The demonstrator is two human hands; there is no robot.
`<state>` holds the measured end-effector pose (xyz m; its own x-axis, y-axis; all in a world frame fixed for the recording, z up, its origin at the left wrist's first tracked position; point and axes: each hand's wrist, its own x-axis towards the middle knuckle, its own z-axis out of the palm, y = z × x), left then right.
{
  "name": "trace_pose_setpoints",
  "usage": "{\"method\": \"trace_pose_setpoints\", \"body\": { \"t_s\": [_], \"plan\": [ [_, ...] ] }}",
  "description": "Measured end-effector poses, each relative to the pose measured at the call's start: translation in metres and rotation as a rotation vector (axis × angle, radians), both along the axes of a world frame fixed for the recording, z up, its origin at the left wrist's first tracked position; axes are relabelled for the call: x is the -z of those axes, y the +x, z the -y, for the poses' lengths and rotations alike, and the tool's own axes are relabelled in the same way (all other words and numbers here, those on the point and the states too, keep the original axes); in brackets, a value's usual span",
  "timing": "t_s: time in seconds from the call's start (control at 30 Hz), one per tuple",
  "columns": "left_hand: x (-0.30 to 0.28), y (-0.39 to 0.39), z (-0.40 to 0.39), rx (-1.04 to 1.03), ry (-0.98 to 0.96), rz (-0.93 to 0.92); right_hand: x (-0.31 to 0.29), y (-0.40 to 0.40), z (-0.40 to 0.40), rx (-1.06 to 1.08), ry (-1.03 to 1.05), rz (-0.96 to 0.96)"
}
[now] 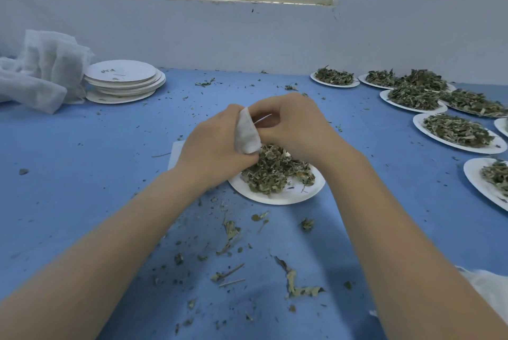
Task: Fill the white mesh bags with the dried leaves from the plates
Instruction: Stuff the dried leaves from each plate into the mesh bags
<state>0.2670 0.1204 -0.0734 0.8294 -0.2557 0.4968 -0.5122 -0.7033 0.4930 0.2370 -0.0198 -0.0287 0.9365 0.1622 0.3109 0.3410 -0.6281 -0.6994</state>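
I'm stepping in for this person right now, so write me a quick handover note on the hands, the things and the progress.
Left hand grips a small white mesh bag; right hand pinches its opening, both above the plate of dried leaves in front.
Done: a stack of emptied plates sits far left beside a pile of mesh fabric.
Left: this plate, plus several full plates along the right. Loose leaf scraps litter the blue table.

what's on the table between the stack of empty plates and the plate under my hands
In the head view, only scattered leaf crumbs on the blue cloth.
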Motion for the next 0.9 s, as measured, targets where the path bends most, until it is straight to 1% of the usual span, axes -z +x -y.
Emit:
{"method": "trace_pose_setpoints", "body": {
  "t_s": [0.1, 0.13, 0.2, 0.27, 0.3, 0.4, 0.47, 0.57, 0.6, 0.67, 0.73, 0.8, 0.83, 0.9],
  "plan": [
    [-0.001, 0.004, 0.004, 0.012, 0.011, 0.021, 0.003, 0.003, 0.001, 0.089, 0.06, 0.056],
    [-0.001, 0.004, 0.005, 0.009, 0.014, 0.031, 0.003, 0.003, -0.001, 0.102, 0.036, 0.053],
    [-0.001, 0.005, 0.007, 0.03, 0.03, 0.061, 0.004, 0.004, -0.002, 0.079, -0.091, 0.005],
    [0.0, 0.005, 0.008, 0.069, 0.066, 0.078, 0.004, 0.004, -0.001, 0.012, -0.204, -0.062],
    [-0.001, 0.005, 0.007, 0.067, 0.077, 0.064, 0.003, 0.004, 0.001, -0.036, -0.204, -0.094],
    [-0.003, 0.006, -0.004, 0.047, 0.077, 0.015, -0.001, 0.0, 0.011, -0.169, -0.035, -0.131],
    [-0.004, 0.006, -0.011, 0.052, 0.083, 0.022, -0.004, -0.001, 0.015, -0.193, 0.081, -0.114],
    [-0.003, 0.006, -0.02, 0.018, 0.115, 0.039, -0.005, -0.001, 0.018, -0.104, 0.178, -0.073],
    [-0.002, 0.006, -0.023, 0.002, 0.129, 0.042, -0.006, -0.002, 0.019, -0.042, 0.16, -0.066],
    [0.001, 0.007, -0.027, -0.035, 0.144, 0.054, -0.01, -0.004, 0.023, 0.041, -0.024, -0.119],
    [0.004, 0.008, -0.03, -0.065, 0.135, 0.078, -0.013, -0.006, 0.024, 0.02, -0.219, -0.305],
    [0.007, 0.006, -0.031, -0.08, 0.112, 0.114, -0.014, -0.009, 0.018, -0.018, -0.324, -0.496],
    [0.008, 0.004, -0.031, -0.079, 0.111, 0.14, -0.013, -0.009, 0.013, -0.023, -0.375, -0.546],
    [0.013, 0.001, -0.032, -0.071, 0.146, 0.199, -0.007, -0.008, 0.003, -0.002, -0.486, -0.553]
  ]
}}
